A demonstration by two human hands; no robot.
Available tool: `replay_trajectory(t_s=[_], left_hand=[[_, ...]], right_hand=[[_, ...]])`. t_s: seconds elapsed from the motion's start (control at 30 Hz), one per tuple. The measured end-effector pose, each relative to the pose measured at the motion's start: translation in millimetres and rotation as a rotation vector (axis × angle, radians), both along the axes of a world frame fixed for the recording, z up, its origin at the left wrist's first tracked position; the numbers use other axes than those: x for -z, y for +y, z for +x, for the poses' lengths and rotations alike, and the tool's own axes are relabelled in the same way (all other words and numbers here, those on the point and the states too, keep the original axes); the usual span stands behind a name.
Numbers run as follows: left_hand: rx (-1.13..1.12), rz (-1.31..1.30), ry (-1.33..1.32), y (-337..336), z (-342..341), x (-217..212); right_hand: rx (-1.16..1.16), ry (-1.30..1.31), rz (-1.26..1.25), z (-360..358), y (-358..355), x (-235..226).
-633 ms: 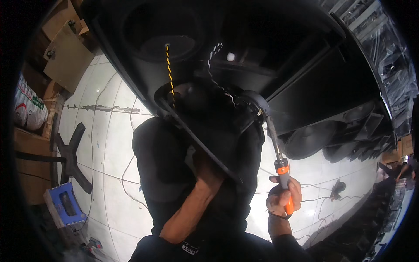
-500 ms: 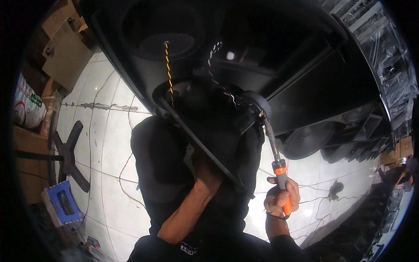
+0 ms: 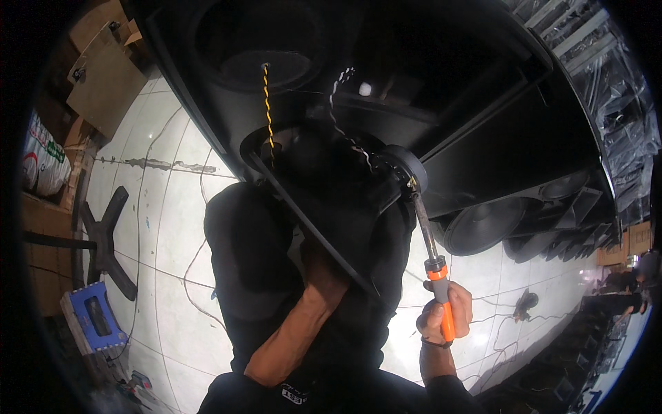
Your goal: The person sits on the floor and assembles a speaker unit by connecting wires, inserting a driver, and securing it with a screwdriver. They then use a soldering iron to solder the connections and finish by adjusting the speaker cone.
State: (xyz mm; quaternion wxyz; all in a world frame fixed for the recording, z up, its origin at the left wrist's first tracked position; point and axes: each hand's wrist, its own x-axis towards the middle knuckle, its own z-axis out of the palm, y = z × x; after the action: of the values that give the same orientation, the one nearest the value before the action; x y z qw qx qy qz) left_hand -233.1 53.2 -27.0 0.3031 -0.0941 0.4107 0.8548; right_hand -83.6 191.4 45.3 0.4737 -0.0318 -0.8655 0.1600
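Note:
My right hand (image 3: 456, 310) is wrapped round the orange and grey handle of a soldering iron (image 3: 439, 286). The iron's metal shaft points up and away, its tip at the terminal beside the round magnet of a black loudspeaker driver (image 3: 318, 234). The driver lies tilted across my knees. My left hand (image 3: 324, 269) reaches under the driver's rim; its fingers are hidden there. A twisted black-and-white wire (image 3: 334, 103) runs down to the driver near the magnet. A twisted yellow-and-black wire (image 3: 268, 110) hangs from the cabinet and passes behind the driver's rim.
A large black speaker cabinet (image 3: 234, 131) fills the space ahead, with round openings. More loudspeakers (image 3: 486, 224) stand to the right. On the tiled floor at left are a black stand base (image 3: 107, 241) and a blue step stool (image 3: 98, 317). Cables trail over the tiles.
My right hand and the soldering iron's handle have shifted slightly left, while the tip stays by the terminal. My left hand and the driver are nearly still.

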Motion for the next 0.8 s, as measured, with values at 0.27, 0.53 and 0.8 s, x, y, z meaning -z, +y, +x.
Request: replay_trajectory(t_s=[0.27, 0.53, 0.8], left_hand=[[0.166, -0.666, 0.593, -4, 3, 10], [0.165, -0.572, 0.461, 0, 1, 6], [0.149, -0.622, 0.495, -5, -5, -26]], right_hand=[[-0.054, 0.025, 0.041, -3, 4, -3], [-0.081, 0.032, 0.026, -3, 8, -1], [-0.105, 0.14, -0.133, -3, 9, 9]])
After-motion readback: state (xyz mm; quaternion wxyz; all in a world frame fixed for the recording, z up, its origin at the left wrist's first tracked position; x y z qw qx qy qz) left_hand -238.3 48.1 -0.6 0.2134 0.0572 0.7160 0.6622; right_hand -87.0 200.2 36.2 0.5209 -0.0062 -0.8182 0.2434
